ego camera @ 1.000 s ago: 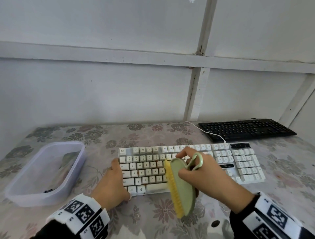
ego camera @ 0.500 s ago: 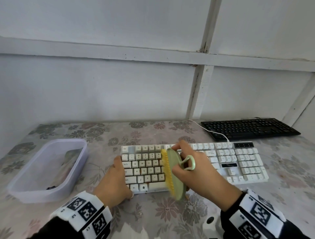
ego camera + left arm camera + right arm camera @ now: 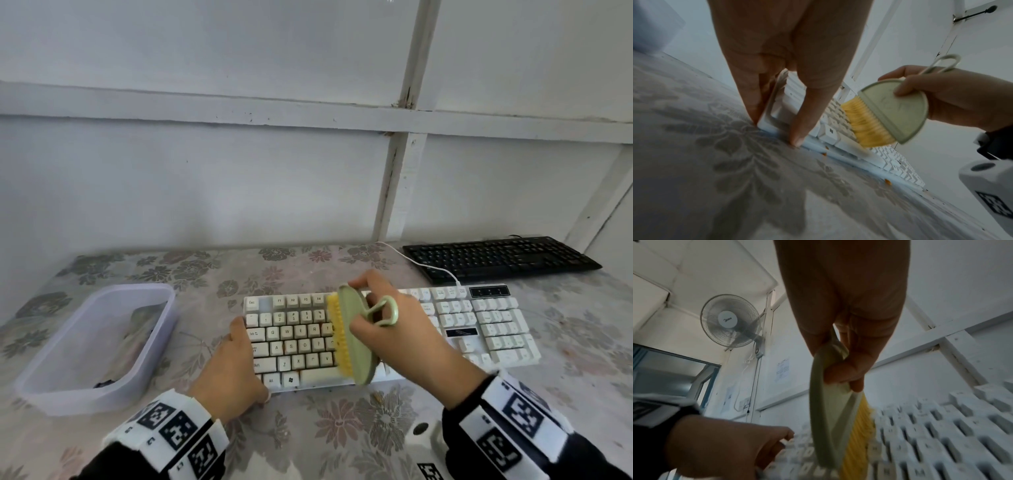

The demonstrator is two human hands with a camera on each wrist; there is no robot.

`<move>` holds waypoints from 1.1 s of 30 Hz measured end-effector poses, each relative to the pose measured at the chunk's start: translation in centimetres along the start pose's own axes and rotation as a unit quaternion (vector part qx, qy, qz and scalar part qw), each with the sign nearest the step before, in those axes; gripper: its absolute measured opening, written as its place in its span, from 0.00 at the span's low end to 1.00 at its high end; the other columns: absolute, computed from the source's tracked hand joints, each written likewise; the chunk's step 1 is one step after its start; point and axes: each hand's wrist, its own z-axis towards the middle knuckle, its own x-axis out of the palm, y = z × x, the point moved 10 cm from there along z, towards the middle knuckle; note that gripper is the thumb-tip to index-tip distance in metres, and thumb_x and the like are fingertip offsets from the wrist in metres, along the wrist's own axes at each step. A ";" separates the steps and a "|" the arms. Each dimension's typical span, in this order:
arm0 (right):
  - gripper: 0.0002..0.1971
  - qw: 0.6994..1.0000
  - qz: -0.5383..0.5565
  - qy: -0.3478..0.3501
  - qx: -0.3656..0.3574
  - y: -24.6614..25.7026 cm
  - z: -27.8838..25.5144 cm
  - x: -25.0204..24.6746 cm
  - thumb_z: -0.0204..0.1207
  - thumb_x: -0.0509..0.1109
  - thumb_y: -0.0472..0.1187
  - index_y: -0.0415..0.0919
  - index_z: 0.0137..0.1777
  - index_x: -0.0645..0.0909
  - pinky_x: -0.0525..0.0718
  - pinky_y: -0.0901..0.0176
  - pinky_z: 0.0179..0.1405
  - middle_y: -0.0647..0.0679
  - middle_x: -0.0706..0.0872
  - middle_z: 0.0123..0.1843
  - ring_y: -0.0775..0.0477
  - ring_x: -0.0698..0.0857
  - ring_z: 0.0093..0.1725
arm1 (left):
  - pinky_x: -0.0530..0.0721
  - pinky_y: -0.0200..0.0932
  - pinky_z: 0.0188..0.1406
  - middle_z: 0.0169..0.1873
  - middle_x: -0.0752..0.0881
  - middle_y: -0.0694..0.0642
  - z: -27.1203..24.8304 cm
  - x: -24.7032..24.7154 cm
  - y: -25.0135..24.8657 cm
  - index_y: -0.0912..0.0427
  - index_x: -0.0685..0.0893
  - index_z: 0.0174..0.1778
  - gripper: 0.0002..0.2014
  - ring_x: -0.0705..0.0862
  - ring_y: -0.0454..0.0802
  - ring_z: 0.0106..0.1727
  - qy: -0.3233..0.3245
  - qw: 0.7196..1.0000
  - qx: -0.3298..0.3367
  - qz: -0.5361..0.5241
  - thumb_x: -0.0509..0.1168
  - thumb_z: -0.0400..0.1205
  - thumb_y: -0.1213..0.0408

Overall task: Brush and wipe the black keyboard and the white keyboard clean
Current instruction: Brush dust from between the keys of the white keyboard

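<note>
Left hand [image 3: 236, 370] braces white keyboard's [image 3: 496, 329] left edge; right hand [image 3: 407, 339] grips brush [image 3: 356, 339].

1. A pale wall [image 3: 205, 192] painted white-grey rises behind the table, crossed by a horizontal batten [image 3: 239, 113] and an upright batten [image 3: 400, 178] with chipped paint.
2. A floral tablecloth [image 3: 342, 421] in muted pink and grey covers the table.
3. A white wall fan [image 3: 730, 320] hangs high up, its cord trailing down.
4. Below it, a window [image 3: 674, 374] with a blue-grey frame lets in daylight.
5. Paper notices [image 3: 782, 369] are stuck to the wall.
</note>
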 end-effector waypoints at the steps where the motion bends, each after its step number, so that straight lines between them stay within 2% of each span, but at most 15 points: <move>1: 0.14 1.000 -0.002 0.013 0.002 -0.3 -0.4 0.5 0.74 0.63 0.34 0.52 0.55 0.72 0.68 0.67 0.17 0.50 0.77 0.27 0.57 0.70 0.19 | 0.84 0.45 0.53 0.58 0.77 0.52 0.0 0.0 0.0 0.56 0.54 0.71 0.49 0.79 0.49 0.57 0.000 1.000 0.001 0.001 0.79 0.60 0.65; 6: 0.13 0.997 0.019 0.057 0.039 -0.9 -1.2 0.2 0.71 0.66 0.34 0.50 0.52 0.76 0.70 0.63 0.20 0.48 0.78 0.30 0.57 0.70 0.22 | 0.84 0.45 0.53 0.58 0.77 0.52 0.0 -0.1 0.0 0.56 0.53 0.71 0.49 0.79 0.49 0.57 0.000 1.000 -0.001 0.009 0.78 0.61 0.66; 10: 0.16 0.997 0.062 -0.038 0.031 0.3 0.3 -2.6 0.70 0.65 0.33 0.52 0.54 0.77 0.73 0.63 0.18 0.42 0.85 0.37 0.53 0.74 0.23 | 0.84 0.46 0.53 0.58 0.77 0.52 0.1 -0.1 0.0 0.55 0.53 0.71 0.49 0.79 0.49 0.56 0.000 1.000 -0.002 0.006 0.78 0.60 0.65; 13: 0.17 0.996 0.050 -0.067 0.009 0.8 1.0 -2.4 0.72 0.64 0.32 0.52 0.58 0.74 0.81 0.55 0.20 0.39 0.86 0.40 0.45 0.82 0.28 | 0.85 0.46 0.53 0.58 0.78 0.52 0.0 -0.1 0.1 0.55 0.53 0.71 0.49 0.80 0.49 0.56 -0.001 1.000 -0.003 0.008 0.78 0.61 0.65; 14: 0.17 0.998 0.039 -0.056 0.010 0.7 0.9 -1.8 0.72 0.64 0.32 0.51 0.57 0.74 0.80 0.55 0.21 0.40 0.86 0.40 0.46 0.82 0.28 | 0.85 0.45 0.52 0.57 0.77 0.52 0.0 -0.1 0.0 0.56 0.53 0.70 0.48 0.80 0.49 0.56 -0.001 1.000 -0.003 0.009 0.78 0.61 0.65; 18: 0.13 1.000 0.009 0.007 0.016 -0.7 -0.7 0.8 0.74 0.63 0.34 0.52 0.54 0.72 0.68 0.66 0.17 0.45 0.82 0.31 0.57 0.70 0.21 | 0.84 0.45 0.52 0.58 0.77 0.53 0.1 0.0 0.2 0.56 0.54 0.70 0.48 0.79 0.50 0.57 -0.001 1.000 -0.005 0.011 0.79 0.60 0.66; 23: 0.11 0.997 0.013 0.064 0.048 -1.4 -2.5 1.3 0.73 0.64 0.34 0.51 0.51 0.75 0.69 0.64 0.20 0.44 0.79 0.32 0.54 0.70 0.24 | 0.85 0.44 0.51 0.58 0.78 0.53 0.2 0.0 0.3 0.55 0.54 0.70 0.48 0.80 0.50 0.56 -0.002 1.000 -0.011 0.013 0.79 0.61 0.65; 26: 0.12 0.998 0.032 0.027 0.050 -0.4 -1.9 -0.5 0.72 0.65 0.34 0.52 0.51 0.77 0.71 0.68 0.19 0.44 0.82 0.35 0.53 0.73 0.25 | 0.84 0.44 0.53 0.58 0.77 0.53 0.2 0.0 0.3 0.55 0.53 0.71 0.49 0.80 0.50 0.57 -0.002 1.000 -0.015 0.021 0.79 0.61 0.65; 30: 0.15 0.997 0.042 -0.057 0.015 1.5 0.1 -2.2 0.71 0.64 0.34 0.51 0.54 0.75 0.70 0.61 0.19 0.43 0.83 0.34 0.52 0.74 0.25 | 0.84 0.45 0.53 0.58 0.77 0.54 0.0 0.1 0.4 0.55 0.53 0.70 0.49 0.80 0.51 0.57 0.004 1.000 -0.017 0.025 0.79 0.61 0.65; 33: 0.15 0.997 0.030 -0.071 0.006 1.7 1.2 -1.7 0.72 0.63 0.33 0.50 0.57 0.74 0.71 0.62 0.20 0.41 0.85 0.37 0.51 0.76 0.25 | 0.83 0.43 0.50 0.58 0.76 0.54 0.0 0.0 0.1 0.55 0.53 0.70 0.49 0.79 0.51 0.56 0.001 0.999 -0.015 0.030 0.79 0.61 0.65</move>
